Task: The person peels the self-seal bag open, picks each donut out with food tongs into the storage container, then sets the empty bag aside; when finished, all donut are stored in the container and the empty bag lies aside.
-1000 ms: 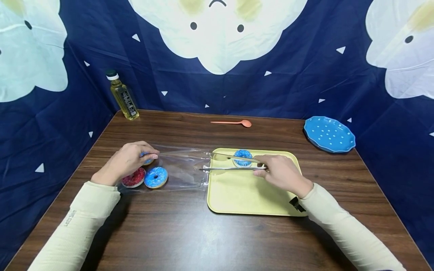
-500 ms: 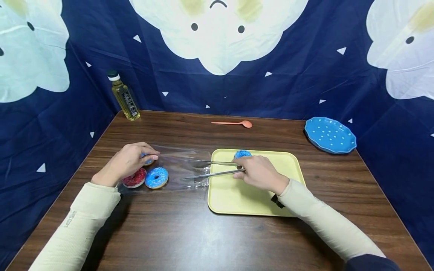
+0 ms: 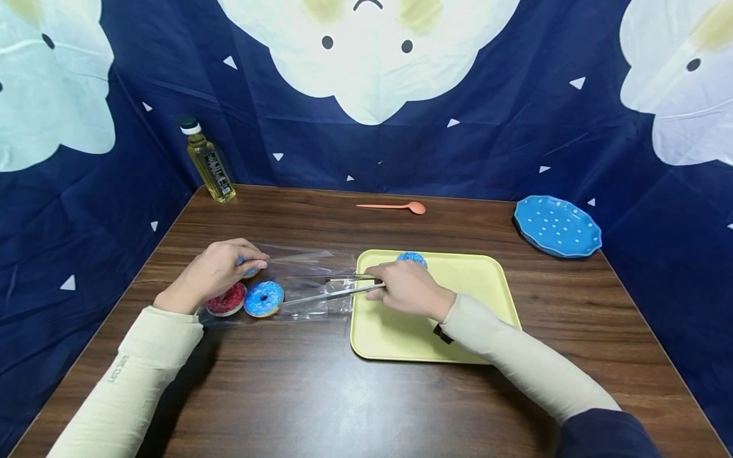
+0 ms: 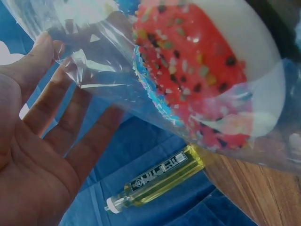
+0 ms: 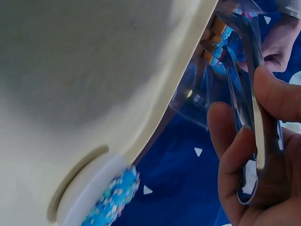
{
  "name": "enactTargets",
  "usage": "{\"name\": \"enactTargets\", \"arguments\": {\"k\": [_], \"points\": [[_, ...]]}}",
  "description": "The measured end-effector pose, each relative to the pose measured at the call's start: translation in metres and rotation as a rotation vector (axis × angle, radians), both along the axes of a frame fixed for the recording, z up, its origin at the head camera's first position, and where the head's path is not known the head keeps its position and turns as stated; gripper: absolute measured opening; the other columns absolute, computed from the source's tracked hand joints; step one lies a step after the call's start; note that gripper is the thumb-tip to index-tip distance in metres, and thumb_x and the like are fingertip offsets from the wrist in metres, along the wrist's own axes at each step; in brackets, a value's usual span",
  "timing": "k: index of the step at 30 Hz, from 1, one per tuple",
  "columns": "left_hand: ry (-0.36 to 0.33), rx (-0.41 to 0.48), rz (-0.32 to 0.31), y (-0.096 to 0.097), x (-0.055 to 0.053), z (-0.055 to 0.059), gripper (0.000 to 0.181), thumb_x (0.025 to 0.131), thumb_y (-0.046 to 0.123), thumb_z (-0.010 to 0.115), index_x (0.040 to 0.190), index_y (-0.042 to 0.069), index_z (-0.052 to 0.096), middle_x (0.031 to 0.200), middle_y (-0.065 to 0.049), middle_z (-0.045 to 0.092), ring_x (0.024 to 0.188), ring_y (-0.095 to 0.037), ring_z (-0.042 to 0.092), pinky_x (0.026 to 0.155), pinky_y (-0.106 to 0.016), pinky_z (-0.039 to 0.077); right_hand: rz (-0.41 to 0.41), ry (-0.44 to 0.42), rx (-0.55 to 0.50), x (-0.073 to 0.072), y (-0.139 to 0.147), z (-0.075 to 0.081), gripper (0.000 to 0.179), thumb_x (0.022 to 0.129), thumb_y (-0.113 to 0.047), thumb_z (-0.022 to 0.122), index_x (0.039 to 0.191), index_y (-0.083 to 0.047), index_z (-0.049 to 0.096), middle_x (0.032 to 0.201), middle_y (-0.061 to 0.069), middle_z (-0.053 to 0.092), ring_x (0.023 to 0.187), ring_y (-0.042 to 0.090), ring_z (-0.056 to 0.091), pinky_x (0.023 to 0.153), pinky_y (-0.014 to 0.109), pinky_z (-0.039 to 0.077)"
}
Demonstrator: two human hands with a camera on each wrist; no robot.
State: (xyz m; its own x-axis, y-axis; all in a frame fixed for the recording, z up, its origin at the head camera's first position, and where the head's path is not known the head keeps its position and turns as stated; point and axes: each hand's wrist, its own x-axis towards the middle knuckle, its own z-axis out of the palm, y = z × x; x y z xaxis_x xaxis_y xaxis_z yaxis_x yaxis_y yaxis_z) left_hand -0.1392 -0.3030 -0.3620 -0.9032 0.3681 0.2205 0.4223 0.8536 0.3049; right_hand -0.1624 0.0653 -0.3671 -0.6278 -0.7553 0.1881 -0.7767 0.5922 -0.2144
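Observation:
My left hand (image 3: 214,270) pinches the edge of a clear plastic bag (image 4: 94,70) between thumb and finger. A red sprinkled donut (image 3: 225,301) and a blue donut (image 3: 264,299) lie in the bag, with another blue donut (image 3: 250,272) partly hidden under the left hand. My right hand (image 3: 409,289) grips metal tongs (image 5: 256,108), their arms spread apart and reaching left over the bag's mouth. The lower tong tip is right at the blue donut's edge. Behind the right hand, a blue sprinkled donut (image 3: 412,257) rests on the yellow tray (image 3: 395,340).
An orange spoon (image 3: 395,207) lies beyond the tray. A bottle of yellow oil (image 3: 210,166) stands at the back left corner. At the back right is a blue dotted plate (image 3: 555,226). Dark blue cloth (image 3: 401,159) hangs around the wooden table (image 3: 286,388).
My right hand has moved left with the tongs, from the tray's right part to its left edge, bringing the tips over the bag to the blue donut. The left hand stays put.

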Motion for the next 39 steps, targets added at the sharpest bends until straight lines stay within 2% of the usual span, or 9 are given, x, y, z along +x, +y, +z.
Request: {"name": "enactTargets", "arguments": {"k": [4, 8, 12, 19, 21, 24, 29, 35, 39], "points": [[0.004, 0.009, -0.004, 0.0, 0.001, 0.001, 0.015, 0.095, 0.015, 0.071, 0.102, 0.005, 0.08, 0.1, -0.007, 0.072, 0.093, -0.027, 0.069, 0.08, -0.048, 0.056, -0.004, -0.016, 0.012, -0.001, -0.01, -0.001, 0.023, 0.089, -0.033, 0.078, 0.091, -0.013, 0.067, 0.069, -0.005, 0.055, 0.056, 0.013, 0.049, 0.046, 0.033, 0.043], [0.002, 0.012, -0.012, 0.0, 0.001, 0.003, 0.015, 0.095, 0.015, 0.071, 0.102, 0.005, 0.08, 0.1, -0.007, 0.072, 0.093, -0.027, 0.069, 0.081, -0.049, 0.056, -0.005, -0.033, 0.017, -0.002, -0.017, 0.0, 0.031, 0.09, -0.035, 0.076, 0.109, -0.011, 0.073, 0.082, 0.001, 0.068, 0.062, 0.017, 0.059, 0.049, 0.037, 0.048], [-0.022, 0.007, 0.007, -0.002, 0.0, 0.005, 0.016, 0.097, 0.016, 0.069, 0.103, 0.005, 0.079, 0.102, -0.008, 0.071, 0.095, -0.028, 0.068, 0.082, -0.05, 0.055, -0.011, -0.044, 0.003, -0.004, -0.02, 0.001, 0.046, 0.09, -0.034, 0.076, 0.129, -0.01, 0.07, 0.095, 0.004, 0.073, 0.067, 0.018, 0.063, 0.048, 0.036, 0.048], [-0.036, -0.01, 0.023, -0.003, -0.001, 0.008, 0.018, 0.098, 0.017, 0.068, 0.106, 0.005, 0.079, 0.104, -0.009, 0.071, 0.095, -0.028, 0.068, 0.081, -0.049, 0.056, -0.028, -0.012, 0.002, -0.007, -0.022, 0.002, 0.045, 0.091, -0.034, 0.076, 0.129, -0.012, 0.07, 0.091, 0.002, 0.073, 0.062, 0.015, 0.059, 0.044, 0.033, 0.044], [-0.032, -0.014, 0.023, -0.003, -0.001, 0.007, 0.018, 0.098, 0.017, 0.068, 0.106, 0.005, 0.079, 0.103, -0.009, 0.071, 0.095, -0.028, 0.068, 0.081, -0.049, 0.055, -0.03, -0.01, 0.004, -0.008, -0.022, 0.003, 0.038, 0.09, -0.034, 0.076, 0.121, -0.012, 0.072, 0.088, 0.002, 0.072, 0.061, 0.016, 0.059, 0.044, 0.035, 0.044], [-0.033, -0.018, 0.028, -0.004, -0.001, 0.006, 0.019, 0.098, 0.018, 0.068, 0.105, 0.005, 0.079, 0.104, -0.009, 0.071, 0.096, -0.029, 0.068, 0.083, -0.05, 0.055, -0.027, -0.022, 0.016, -0.008, -0.022, 0.003, 0.037, 0.09, -0.035, 0.076, 0.118, -0.011, 0.072, 0.088, 0.002, 0.072, 0.064, 0.017, 0.063, 0.047, 0.035, 0.046], [-0.044, -0.019, 0.037, -0.006, 0.001, 0.004, 0.019, 0.098, 0.019, 0.068, 0.105, 0.004, 0.079, 0.104, -0.01, 0.071, 0.098, -0.03, 0.067, 0.086, -0.052, 0.054, -0.016, -0.06, 0.052, -0.008, -0.024, 0.004, 0.05, 0.09, -0.037, 0.076, 0.13, -0.01, 0.068, 0.104, 0.005, 0.074, 0.076, 0.021, 0.069, 0.051, 0.036, 0.05], [-0.038, -0.008, 0.037, -0.006, 0.0, 0.003, 0.019, 0.098, 0.018, 0.068, 0.105, 0.004, 0.079, 0.103, -0.01, 0.071, 0.096, -0.029, 0.067, 0.084, -0.051, 0.055, -0.022, -0.099, 0.069, -0.008, -0.032, 0.004, 0.048, 0.091, -0.037, 0.075, 0.132, -0.013, 0.067, 0.092, 0.002, 0.072, 0.077, 0.02, 0.067, 0.055, 0.038, 0.051], [-0.044, 0.001, 0.045, -0.005, 0.0, 0.002, 0.019, 0.098, 0.018, 0.068, 0.105, 0.005, 0.079, 0.103, -0.01, 0.071, 0.094, -0.028, 0.068, 0.08, -0.049, 0.056, -0.016, -0.119, 0.062, -0.009, -0.038, 0.002, 0.053, 0.092, -0.038, 0.075, 0.137, -0.013, 0.064, 0.097, 0.005, 0.073, 0.082, 0.022, 0.068, 0.058, 0.04, 0.053]]}}
